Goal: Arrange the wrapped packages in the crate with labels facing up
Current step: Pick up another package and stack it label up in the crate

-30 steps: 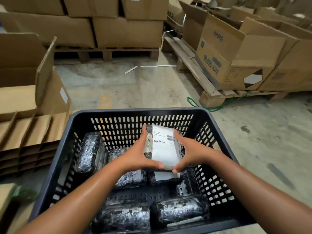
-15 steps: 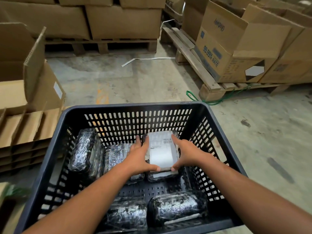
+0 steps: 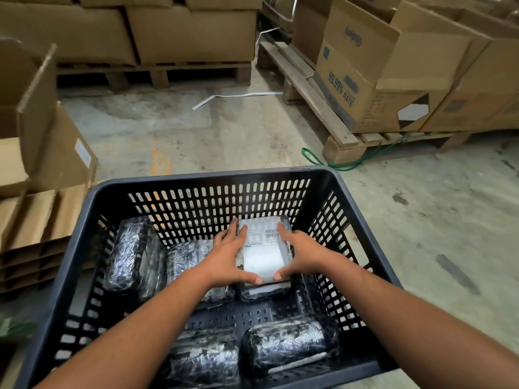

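Nearest the camera, in the black slotted plastic crate (image 3: 331, 181), two dark film-wrapped packages (image 3: 289, 342) lie along the front wall with no label showing on top. Beyond them, the left hand (image 3: 227, 258) and right hand (image 3: 304, 255) clamp the long sides of a white-labelled wrapped package (image 3: 262, 248), label up, resting on another package toward the far wall. The glossy film looks slippery and the bundle firm, so gripping both long edges seems wise.

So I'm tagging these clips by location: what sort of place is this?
Most likely a warehouse or packing area: stacked cardboard boxes on wooden pallets, a bare concrete floor, and a black plastic crate of wrapped, labelled packages.
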The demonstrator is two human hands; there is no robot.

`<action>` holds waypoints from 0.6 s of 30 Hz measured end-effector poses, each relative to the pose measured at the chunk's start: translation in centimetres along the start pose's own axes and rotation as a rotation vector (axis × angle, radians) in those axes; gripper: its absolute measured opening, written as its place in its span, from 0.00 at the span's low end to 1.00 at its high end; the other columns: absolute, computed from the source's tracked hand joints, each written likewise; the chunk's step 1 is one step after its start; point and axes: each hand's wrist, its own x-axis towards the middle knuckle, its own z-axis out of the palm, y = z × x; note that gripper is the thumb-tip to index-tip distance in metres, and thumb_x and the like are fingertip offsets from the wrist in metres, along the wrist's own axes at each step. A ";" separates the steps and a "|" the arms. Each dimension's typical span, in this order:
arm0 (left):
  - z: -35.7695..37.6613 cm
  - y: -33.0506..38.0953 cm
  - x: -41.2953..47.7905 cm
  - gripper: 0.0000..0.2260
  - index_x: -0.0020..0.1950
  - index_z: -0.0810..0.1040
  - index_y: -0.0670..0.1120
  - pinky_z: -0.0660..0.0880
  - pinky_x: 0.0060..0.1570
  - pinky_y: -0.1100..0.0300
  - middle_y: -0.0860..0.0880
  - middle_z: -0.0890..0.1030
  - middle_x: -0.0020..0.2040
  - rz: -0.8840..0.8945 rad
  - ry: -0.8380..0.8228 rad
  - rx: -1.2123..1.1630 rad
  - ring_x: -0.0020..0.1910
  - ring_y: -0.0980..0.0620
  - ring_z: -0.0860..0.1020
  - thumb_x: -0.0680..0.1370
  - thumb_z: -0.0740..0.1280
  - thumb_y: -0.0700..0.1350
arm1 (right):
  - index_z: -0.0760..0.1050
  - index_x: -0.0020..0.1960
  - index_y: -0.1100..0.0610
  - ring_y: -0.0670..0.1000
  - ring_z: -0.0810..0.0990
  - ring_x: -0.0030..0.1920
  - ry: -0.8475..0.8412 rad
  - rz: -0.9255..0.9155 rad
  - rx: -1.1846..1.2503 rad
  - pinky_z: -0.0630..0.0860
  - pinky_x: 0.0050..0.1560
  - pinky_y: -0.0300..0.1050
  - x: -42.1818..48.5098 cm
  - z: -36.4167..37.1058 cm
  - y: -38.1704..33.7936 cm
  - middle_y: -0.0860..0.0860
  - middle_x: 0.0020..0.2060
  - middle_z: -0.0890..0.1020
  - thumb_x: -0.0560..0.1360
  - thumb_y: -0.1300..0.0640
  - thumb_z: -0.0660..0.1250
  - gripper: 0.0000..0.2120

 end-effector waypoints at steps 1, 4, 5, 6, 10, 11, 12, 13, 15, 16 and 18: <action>0.0 0.1 -0.1 0.65 0.84 0.42 0.55 0.48 0.78 0.36 0.59 0.31 0.81 0.000 0.009 -0.007 0.82 0.47 0.37 0.59 0.79 0.71 | 0.40 0.84 0.47 0.59 0.65 0.76 0.002 0.000 0.008 0.64 0.77 0.55 -0.2 -0.1 -0.1 0.56 0.78 0.64 0.63 0.45 0.85 0.68; 0.0 0.3 -0.5 0.64 0.84 0.44 0.56 0.48 0.78 0.38 0.56 0.34 0.82 0.004 0.042 0.015 0.82 0.45 0.40 0.59 0.78 0.71 | 0.42 0.85 0.48 0.59 0.65 0.77 0.024 0.001 0.030 0.63 0.76 0.53 -0.8 0.0 -0.3 0.55 0.79 0.65 0.63 0.47 0.86 0.67; 0.0 0.4 -0.6 0.63 0.84 0.45 0.56 0.47 0.78 0.39 0.55 0.34 0.83 0.008 0.045 0.026 0.82 0.45 0.41 0.60 0.78 0.71 | 0.43 0.85 0.49 0.58 0.65 0.77 0.034 -0.001 0.042 0.63 0.77 0.53 -0.9 0.0 -0.3 0.55 0.79 0.65 0.63 0.48 0.86 0.66; 0.1 0.4 -0.8 0.61 0.84 0.47 0.56 0.47 0.78 0.41 0.54 0.34 0.83 0.014 0.043 0.036 0.82 0.45 0.41 0.61 0.77 0.71 | 0.45 0.85 0.50 0.58 0.65 0.78 0.041 -0.009 0.050 0.62 0.77 0.53 -1.1 -0.1 -0.2 0.54 0.80 0.65 0.63 0.48 0.86 0.65; 0.0 0.6 -1.7 0.51 0.83 0.52 0.59 0.45 0.79 0.41 0.51 0.37 0.83 0.054 0.013 0.124 0.83 0.44 0.42 0.68 0.77 0.65 | 0.56 0.84 0.50 0.57 0.63 0.80 0.063 -0.068 0.074 0.61 0.77 0.53 -2.2 -0.6 -0.2 0.52 0.82 0.63 0.68 0.50 0.83 0.53; 0.0 0.5 -2.1 0.49 0.83 0.52 0.59 0.45 0.80 0.42 0.51 0.39 0.83 0.076 0.011 0.141 0.83 0.45 0.43 0.70 0.76 0.63 | 0.58 0.83 0.50 0.58 0.65 0.79 0.077 -0.064 0.121 0.63 0.77 0.54 -2.6 -0.7 -0.2 0.53 0.81 0.63 0.68 0.50 0.83 0.52; 0.0 0.3 -2.5 0.47 0.83 0.52 0.58 0.46 0.80 0.44 0.51 0.41 0.84 0.097 0.011 0.147 0.83 0.45 0.45 0.72 0.76 0.61 | 0.61 0.81 0.50 0.59 0.68 0.76 0.096 -0.043 0.170 0.66 0.76 0.56 -3.1 -0.8 -0.2 0.55 0.80 0.65 0.67 0.50 0.84 0.50; 0.0 0.0 -3.0 0.46 0.83 0.53 0.57 0.46 0.80 0.46 0.51 0.42 0.84 0.114 0.007 0.143 0.83 0.46 0.46 0.73 0.76 0.60 | 0.64 0.78 0.50 0.60 0.72 0.72 0.107 -0.018 0.196 0.70 0.74 0.58 -3.7 -0.8 -0.2 0.56 0.77 0.67 0.65 0.49 0.85 0.47; 0.2 -0.6 -3.9 0.45 0.83 0.52 0.57 0.47 0.81 0.46 0.53 0.42 0.83 0.126 -0.018 0.119 0.83 0.48 0.48 0.74 0.76 0.57 | 0.69 0.65 0.46 0.57 0.76 0.62 0.038 -0.016 0.148 0.77 0.66 0.56 -5.0 -1.0 0.1 0.53 0.66 0.70 0.61 0.48 0.87 0.40; 0.2 -0.8 -4.2 0.45 0.83 0.52 0.58 0.48 0.81 0.46 0.55 0.41 0.83 0.124 -0.030 0.102 0.82 0.50 0.48 0.74 0.76 0.55 | 0.71 0.60 0.43 0.54 0.77 0.59 -0.067 -0.044 0.104 0.79 0.61 0.53 -5.7 -1.1 0.3 0.50 0.60 0.72 0.59 0.48 0.88 0.36; 0.2 -0.8 -4.5 0.44 0.82 0.54 0.60 0.46 0.80 0.48 0.57 0.40 0.82 0.113 -0.018 0.075 0.82 0.51 0.48 0.74 0.76 0.51 | 0.74 0.56 0.39 0.51 0.77 0.55 -0.347 -0.084 -0.005 0.78 0.56 0.48 -7.3 -1.0 0.4 0.44 0.55 0.74 0.60 0.49 0.88 0.31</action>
